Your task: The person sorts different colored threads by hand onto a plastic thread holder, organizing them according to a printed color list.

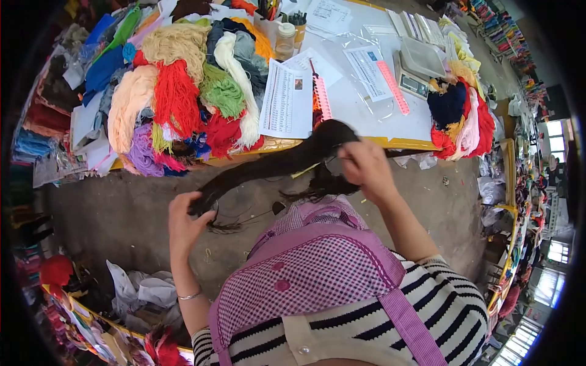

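A long hank of dark brown yarn [262,163] is stretched between my hands, in front of the table edge. My left hand [186,222] is closed round its lower left end, with loose strands hanging below the fingers. Higher up on the right, my right hand [368,168] is closed on the bunched part of the same hank. The bunched part bulges up over the table's front edge, and a frayed dark tuft hangs under it. Part of the yarn inside each hand is hidden by the fingers.
On the table [360,116] lie a heap of coloured yarn hanks [177,97], printed sheets [284,100], pink perforated strips [392,86], a small scale [412,84] and a lidded jar [285,41]. More yarn [461,116] hangs over the right corner. Plastic bags [143,287] lie lower left.
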A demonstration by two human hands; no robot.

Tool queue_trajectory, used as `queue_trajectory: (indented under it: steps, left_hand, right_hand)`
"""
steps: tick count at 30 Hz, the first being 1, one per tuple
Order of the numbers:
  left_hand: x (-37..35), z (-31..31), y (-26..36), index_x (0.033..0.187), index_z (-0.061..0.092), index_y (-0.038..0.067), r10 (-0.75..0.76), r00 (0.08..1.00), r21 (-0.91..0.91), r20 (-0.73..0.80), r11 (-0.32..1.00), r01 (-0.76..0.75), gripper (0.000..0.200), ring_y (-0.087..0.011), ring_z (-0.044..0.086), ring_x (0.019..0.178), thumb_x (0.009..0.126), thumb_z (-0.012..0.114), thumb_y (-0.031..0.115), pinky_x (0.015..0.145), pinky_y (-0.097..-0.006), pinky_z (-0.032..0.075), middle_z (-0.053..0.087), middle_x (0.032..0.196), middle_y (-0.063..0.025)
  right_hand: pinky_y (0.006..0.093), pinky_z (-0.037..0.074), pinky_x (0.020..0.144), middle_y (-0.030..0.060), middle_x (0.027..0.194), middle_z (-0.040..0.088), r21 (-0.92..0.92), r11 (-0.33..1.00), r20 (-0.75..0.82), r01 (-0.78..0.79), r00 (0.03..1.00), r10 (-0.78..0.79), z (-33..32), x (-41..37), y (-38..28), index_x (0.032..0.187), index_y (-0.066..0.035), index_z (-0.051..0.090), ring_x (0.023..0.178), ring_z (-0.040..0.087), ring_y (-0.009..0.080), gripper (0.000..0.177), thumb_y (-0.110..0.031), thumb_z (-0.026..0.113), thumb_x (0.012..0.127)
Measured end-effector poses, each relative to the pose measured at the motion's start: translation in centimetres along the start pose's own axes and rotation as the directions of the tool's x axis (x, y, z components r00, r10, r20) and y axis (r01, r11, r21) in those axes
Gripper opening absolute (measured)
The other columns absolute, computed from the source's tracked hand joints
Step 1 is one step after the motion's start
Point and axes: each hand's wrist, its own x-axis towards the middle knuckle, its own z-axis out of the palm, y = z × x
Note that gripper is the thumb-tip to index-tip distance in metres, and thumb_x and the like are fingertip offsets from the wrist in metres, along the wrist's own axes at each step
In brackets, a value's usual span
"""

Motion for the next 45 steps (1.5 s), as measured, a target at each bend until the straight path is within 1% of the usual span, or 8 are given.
queue_trajectory:
  steps: [2,6,11,19,21,28,34,45]
  left_hand:
    - [1.5,1.6,0.9,0.110,0.058,0.005,-0.179,0.707,-0.450,0.684,0.659,0.603,0.041,-0.0134,0.054,0.096,0.078,0.074,0.024,0.081,-0.0322,0.045,0.057,0.106,-0.0047]
    - [3.9,8.0,7.5,0.123,0.049,0.003,0.152,0.778,-0.789,0.609,0.015,0.615,0.058,-0.0085,0.056,0.083,0.085,0.063,0.045,0.069,-0.0225,0.046,0.060,0.101,-0.0041]
    - [14.5,7.9,8.4,0.129,0.044,0.001,-0.311,0.893,-0.824,0.325,-0.557,0.106,0.050,-0.0047,0.052,0.061,0.095,0.051,0.036,0.048,-0.0167,0.036,0.062,0.100,-0.0060]
    - [22.3,24.8,3.6,0.088,0.069,-0.003,-0.610,0.733,-0.645,0.303,0.435,0.628,0.045,-0.0158,0.055,0.047,0.090,0.056,0.040,0.048,-0.0297,0.043,0.067,0.074,-0.0124]
    - [23.3,27.9,2.4,0.084,0.068,-0.005,-0.645,0.681,-0.048,0.347,0.713,0.700,0.050,-0.0345,0.063,0.060,0.086,0.059,0.044,0.061,-0.0421,0.049,0.065,0.073,-0.0223]
    - [24.1,25.2,5.3,0.077,0.063,-0.006,-0.576,0.817,-0.437,0.015,0.731,0.524,0.038,-0.0361,0.063,0.063,0.078,0.070,0.031,0.060,-0.0418,0.050,0.065,0.071,-0.0210]
    - [26.1,7.9,1.4,0.078,0.054,0.009,-0.930,0.365,-0.953,-0.034,0.141,0.270,0.017,-0.0060,0.041,0.037,0.082,0.070,0.012,0.034,-0.0209,0.025,0.047,0.054,0.0021]
    - [27.3,0.7,-19.6,0.074,0.062,0.001,-0.869,0.483,-0.875,-0.110,0.315,0.367,0.021,-0.0102,0.043,0.035,0.081,0.070,0.020,0.036,-0.0255,0.028,0.055,0.054,-0.0027]
  right_hand:
    - [0.0228,0.025,0.039,-0.0031,0.056,0.042,-0.207,0.977,0.109,-0.060,0.990,0.084,3.1,1.6,-0.1,0.082,-0.004,0.055,0.044,0.036,0.0054,0.014,-0.016,0.058,0.087]
    - [0.0258,0.045,0.065,0.0034,0.083,0.058,-0.484,0.638,0.664,0.599,0.726,-0.179,6.5,5.3,3.8,0.100,-0.004,0.058,0.076,0.055,0.0102,0.022,-0.019,0.065,0.085]
    - [0.0258,0.048,0.077,0.0028,0.092,0.063,-0.210,0.977,0.366,0.049,0.930,0.032,2.0,10.5,3.8,0.103,-0.002,0.062,0.084,0.059,0.0098,0.018,-0.010,0.061,0.087]
    - [0.0472,0.047,0.076,0.0218,0.103,0.046,-0.954,0.299,-0.162,-0.037,0.899,-0.406,-12.0,26.4,18.4,0.103,0.002,0.044,0.099,0.044,0.0392,0.056,-0.020,0.078,0.064]
    - [0.0476,0.047,0.076,0.0218,0.104,0.046,-0.952,0.294,-0.190,-0.089,0.923,-0.335,-11.7,26.9,17.2,0.103,0.002,0.044,0.098,0.045,0.0399,0.057,-0.018,0.079,0.062]
    - [0.0465,0.046,0.080,0.0236,0.095,0.050,-0.862,0.498,-0.192,-0.092,0.969,-0.153,-15.2,27.9,17.1,0.110,0.001,0.043,0.093,0.052,0.0412,0.066,-0.017,0.075,0.055]
    - [0.0393,0.047,0.084,0.0212,0.111,0.053,-0.801,0.571,-0.013,0.177,0.950,-0.313,-12.1,23.0,5.9,0.126,0.000,0.039,0.101,0.056,0.0334,0.073,-0.012,0.072,0.063]
    - [0.0283,0.050,0.070,0.0128,0.106,0.054,-0.679,0.390,0.291,0.622,0.716,-0.634,12.7,24.2,-4.3,0.134,-0.001,0.033,0.085,0.057,0.0178,0.082,-0.008,0.074,0.064]
